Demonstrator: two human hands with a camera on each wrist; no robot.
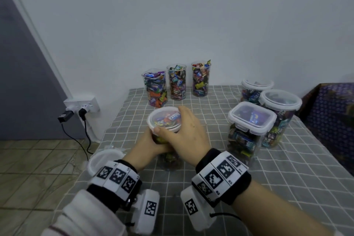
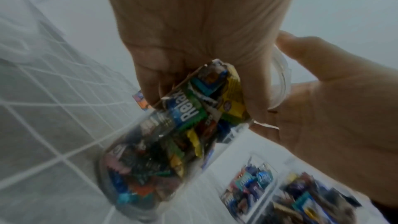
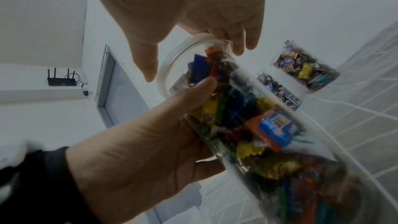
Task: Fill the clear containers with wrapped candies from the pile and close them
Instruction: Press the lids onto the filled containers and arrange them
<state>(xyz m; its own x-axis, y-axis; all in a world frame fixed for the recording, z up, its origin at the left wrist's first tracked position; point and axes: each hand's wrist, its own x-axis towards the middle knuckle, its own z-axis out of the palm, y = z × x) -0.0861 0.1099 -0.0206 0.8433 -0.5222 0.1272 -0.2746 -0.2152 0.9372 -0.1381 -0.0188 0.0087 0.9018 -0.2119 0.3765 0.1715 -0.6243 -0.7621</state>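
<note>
A round clear container (image 1: pixel 168 159) packed with wrapped candies stands on the grey checked cloth, near the middle of the table. My left hand (image 1: pixel 151 145) grips its upper body; in the left wrist view the fingers (image 2: pixel 163 77) curl round the clear wall (image 2: pixel 150 159). My right hand (image 1: pixel 183 130) sits over the white-rimmed lid (image 1: pixel 164 119) on top, thumb on the near rim and fingers on the far rim. The right wrist view shows that lid (image 3: pixel 170 67) on the container (image 3: pixel 247 125), with the right hand's fingertips (image 3: pixel 241 47) at its edge. No loose candy pile is in view.
Three open, filled containers (image 1: pixel 177 82) stand at the back by the wall. Three lidded ones (image 1: pixel 251 120) stand to the right. A spare white lid (image 1: pixel 103 159) lies at the table's left edge. A wall socket (image 1: pixel 82 105) with plugs and cables is lower left, above the floor.
</note>
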